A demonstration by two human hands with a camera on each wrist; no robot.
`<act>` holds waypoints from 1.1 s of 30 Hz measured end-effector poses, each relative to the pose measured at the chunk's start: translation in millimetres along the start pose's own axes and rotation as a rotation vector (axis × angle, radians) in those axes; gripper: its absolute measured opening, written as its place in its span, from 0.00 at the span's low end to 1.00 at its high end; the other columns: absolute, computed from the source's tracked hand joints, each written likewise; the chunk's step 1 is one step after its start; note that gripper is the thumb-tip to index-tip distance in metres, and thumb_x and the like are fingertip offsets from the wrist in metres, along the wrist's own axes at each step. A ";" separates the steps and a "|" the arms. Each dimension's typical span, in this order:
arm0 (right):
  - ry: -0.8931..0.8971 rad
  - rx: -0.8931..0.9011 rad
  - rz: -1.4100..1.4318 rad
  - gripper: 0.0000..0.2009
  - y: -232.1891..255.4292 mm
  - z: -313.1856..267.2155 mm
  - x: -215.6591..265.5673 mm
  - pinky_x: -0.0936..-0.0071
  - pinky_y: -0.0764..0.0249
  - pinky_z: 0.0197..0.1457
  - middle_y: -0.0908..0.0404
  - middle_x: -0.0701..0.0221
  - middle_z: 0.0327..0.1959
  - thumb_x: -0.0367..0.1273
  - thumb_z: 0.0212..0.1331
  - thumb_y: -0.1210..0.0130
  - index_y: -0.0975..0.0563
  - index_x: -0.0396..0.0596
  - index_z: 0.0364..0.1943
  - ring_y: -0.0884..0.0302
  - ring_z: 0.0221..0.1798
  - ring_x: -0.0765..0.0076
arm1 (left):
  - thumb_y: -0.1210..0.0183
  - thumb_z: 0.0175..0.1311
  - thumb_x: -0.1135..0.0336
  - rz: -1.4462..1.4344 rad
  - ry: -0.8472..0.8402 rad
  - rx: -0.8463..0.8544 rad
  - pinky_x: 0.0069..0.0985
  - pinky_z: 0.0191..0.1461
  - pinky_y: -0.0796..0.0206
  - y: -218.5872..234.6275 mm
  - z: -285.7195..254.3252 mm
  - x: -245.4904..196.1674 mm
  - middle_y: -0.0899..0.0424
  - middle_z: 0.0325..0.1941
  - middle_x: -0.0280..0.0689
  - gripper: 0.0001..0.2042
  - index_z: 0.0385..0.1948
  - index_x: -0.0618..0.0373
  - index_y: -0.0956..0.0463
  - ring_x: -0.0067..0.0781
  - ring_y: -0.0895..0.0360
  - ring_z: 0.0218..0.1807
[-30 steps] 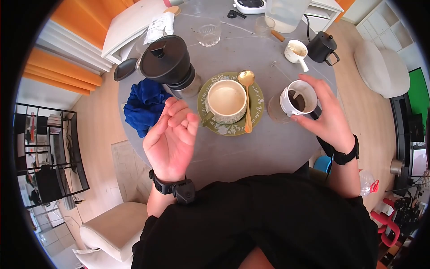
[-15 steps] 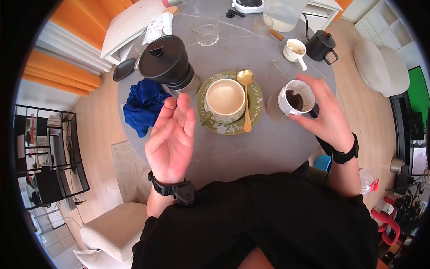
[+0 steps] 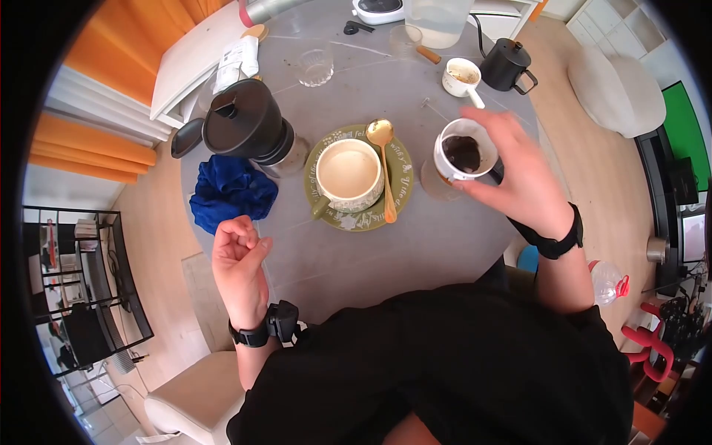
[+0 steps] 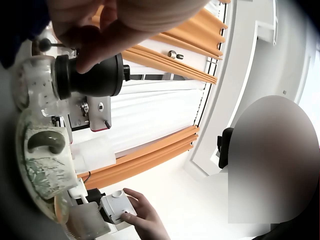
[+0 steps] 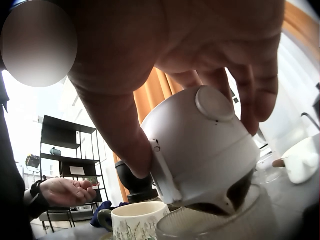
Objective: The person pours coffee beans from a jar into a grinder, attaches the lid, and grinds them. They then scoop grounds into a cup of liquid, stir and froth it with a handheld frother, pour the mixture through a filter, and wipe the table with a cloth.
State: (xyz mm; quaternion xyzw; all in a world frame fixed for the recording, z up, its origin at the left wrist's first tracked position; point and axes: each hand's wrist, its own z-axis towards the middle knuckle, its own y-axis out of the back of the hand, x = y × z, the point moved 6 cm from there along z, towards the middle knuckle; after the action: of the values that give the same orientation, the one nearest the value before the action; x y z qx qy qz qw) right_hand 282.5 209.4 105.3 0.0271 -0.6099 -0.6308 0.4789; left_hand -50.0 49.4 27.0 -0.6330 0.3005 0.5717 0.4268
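Note:
My right hand (image 3: 515, 178) grips a white coffee dripper (image 5: 195, 145) between thumb and fingers. Dark coffee grounds show inside the dripper in the head view. It tilts over a ribbed glass (image 5: 215, 227), its lower end at the glass's rim. Left of the glass, a patterned cup (image 3: 347, 178) with a pale inside stands on a green lettered saucer (image 3: 403, 170), and a gold spoon (image 3: 387, 174) lies along the saucer's right side. My left hand (image 3: 239, 271) hangs near the table's front left edge, palm up, fingers loosely curled around nothing.
A blue cloth (image 3: 231, 194) and a black coffee grinder (image 3: 245, 122) stand at the left. Behind are a clear glass (image 3: 314, 68), a white handled pot (image 3: 461, 78), a black kettle (image 3: 506, 63), a water pitcher (image 3: 437, 18) and a scale (image 3: 378, 9).
My left hand has drawn back toward my body and to the left, its fingers curling more. The right hand keeps hold of the dripper over the glass. The head view has shifted slightly.

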 end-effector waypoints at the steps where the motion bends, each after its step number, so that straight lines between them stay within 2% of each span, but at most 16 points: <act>1: 0.000 -0.002 0.000 0.37 0.0 -0.7 -0.7 0.63 0.30 0.63 0.26 0.60 0.55 0.28 0.46 0.30 0.31 0.48 0.65 0.27 0.59 0.52 | 0.42 0.51 0.90 0.030 0.015 -0.032 0.18 0.45 0.41 2.5 -0.3 1.0 0.33 0.37 0.29 0.16 0.35 0.53 0.29 0.17 0.37 0.37; 3: 0.029 -0.001 0.064 0.35 -0.9 -2.4 -1.0 0.62 0.28 0.58 0.24 0.59 0.52 0.29 0.47 0.31 0.31 0.45 0.64 0.28 0.57 0.50 | 0.42 0.51 0.90 0.032 0.015 -0.025 0.18 0.45 0.41 1.4 -1.4 -0.8 0.33 0.38 0.29 0.16 0.35 0.53 0.28 0.17 0.37 0.37; 6: 0.010 -0.066 -0.002 0.35 4.2 -1.4 -3.0 0.62 0.28 0.60 0.24 0.58 0.52 0.29 0.47 0.31 0.31 0.45 0.64 0.28 0.57 0.51 | 0.41 0.51 0.89 0.040 0.022 -0.009 0.17 0.45 0.41 0.5 -1.4 0.9 0.32 0.38 0.28 0.16 0.35 0.53 0.28 0.16 0.37 0.37; 8: 0.032 -0.038 0.017 0.35 1.7 -2.8 -0.4 0.62 0.28 0.60 0.24 0.58 0.52 0.29 0.47 0.31 0.31 0.45 0.64 0.28 0.58 0.51 | 0.41 0.52 0.89 0.048 0.025 0.004 0.17 0.44 0.42 -2.3 -0.3 1.4 0.32 0.38 0.28 0.16 0.35 0.53 0.28 0.16 0.37 0.37; 10: 0.059 -0.010 0.037 0.35 -1.5 -3.9 -0.5 0.62 0.28 0.61 0.24 0.58 0.52 0.29 0.47 0.31 0.31 0.44 0.64 0.28 0.58 0.51 | 0.41 0.56 0.87 0.039 0.030 0.016 0.15 0.42 0.43 -7.0 -0.6 0.4 0.31 0.39 0.28 0.14 0.36 0.53 0.28 0.15 0.37 0.36; 13: 0.012 -0.070 0.030 0.35 0.9 -4.6 -6.3 0.62 0.28 0.61 0.24 0.58 0.53 0.30 0.47 0.30 0.31 0.43 0.64 0.28 0.59 0.51 | 0.41 0.61 0.83 0.039 0.051 -0.004 0.14 0.39 0.45 -9.3 -2.4 -1.4 0.30 0.39 0.28 0.11 0.37 0.53 0.28 0.14 0.37 0.34; 16: -0.019 -0.059 0.053 0.38 2.6 -1.8 -2.5 0.62 0.30 0.63 0.26 0.60 0.55 0.28 0.45 0.29 0.31 0.48 0.66 0.27 0.58 0.51 | 0.43 0.65 0.80 -0.015 0.139 0.023 0.15 0.36 0.47 -10.0 -2.6 -0.3 0.29 0.39 0.28 0.08 0.37 0.53 0.28 0.13 0.39 0.32; 19: 0.025 0.007 0.103 0.37 -0.8 -2.0 0.1 0.63 0.30 0.63 0.26 0.60 0.54 0.27 0.45 0.30 0.31 0.48 0.65 0.27 0.58 0.51 | 0.43 0.66 0.79 -0.045 0.104 0.039 0.16 0.34 0.49 -11.1 -2.9 -1.9 0.29 0.39 0.28 0.07 0.37 0.53 0.28 0.13 0.40 0.31; 22: -0.009 -0.034 0.043 0.37 1.5 -2.1 -3.4 0.63 0.30 0.63 0.26 0.60 0.54 0.26 0.45 0.30 0.31 0.47 0.65 0.27 0.58 0.51 | 0.43 0.66 0.78 -0.031 0.106 0.044 0.16 0.35 0.48 -10.5 -2.7 -1.7 0.29 0.39 0.29 0.06 0.37 0.53 0.28 0.13 0.40 0.31; 24: 0.077 0.005 0.070 0.37 -2.3 -2.7 0.8 0.64 0.30 0.62 0.26 0.60 0.53 0.26 0.45 0.31 0.31 0.47 0.65 0.28 0.58 0.51 | 0.43 0.64 0.80 -0.031 0.110 0.030 0.17 0.34 0.48 -10.2 -1.8 1.0 0.27 0.39 0.30 0.07 0.37 0.54 0.28 0.15 0.40 0.30; 26: 0.055 -0.008 0.072 0.37 -1.5 -4.3 0.0 0.63 0.30 0.63 0.26 0.60 0.53 0.26 0.45 0.31 0.31 0.47 0.65 0.28 0.58 0.51 | 0.44 0.62 0.83 -0.033 0.114 0.014 0.18 0.34 0.48 -10.7 -1.2 1.8 0.26 0.39 0.31 0.09 0.37 0.55 0.28 0.16 0.39 0.29; 31: 0.080 -0.018 0.081 0.37 0.6 -4.7 -0.6 0.63 0.30 0.63 0.27 0.60 0.55 0.26 0.45 0.31 0.31 0.47 0.65 0.28 0.58 0.51 | 0.44 0.61 0.83 -0.018 0.130 0.039 0.18 0.38 0.46 -13.4 -1.1 3.1 0.27 0.40 0.31 0.09 0.36 0.55 0.28 0.17 0.38 0.33; 33: 0.035 0.003 0.067 0.37 1.7 -4.7 -2.1 0.63 0.30 0.63 0.27 0.60 0.56 0.26 0.45 0.31 0.31 0.47 0.65 0.28 0.59 0.51 | 0.44 0.60 0.83 -0.019 0.138 0.045 0.18 0.38 0.45 -13.7 -1.1 3.2 0.27 0.41 0.31 0.09 0.36 0.55 0.28 0.17 0.37 0.34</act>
State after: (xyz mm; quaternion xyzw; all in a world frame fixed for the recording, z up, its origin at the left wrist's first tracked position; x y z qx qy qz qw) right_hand 287.6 207.6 104.2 0.0186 -0.6030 -0.6128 0.5104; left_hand -37.0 55.0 26.6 -0.6640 0.3359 0.5158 0.4245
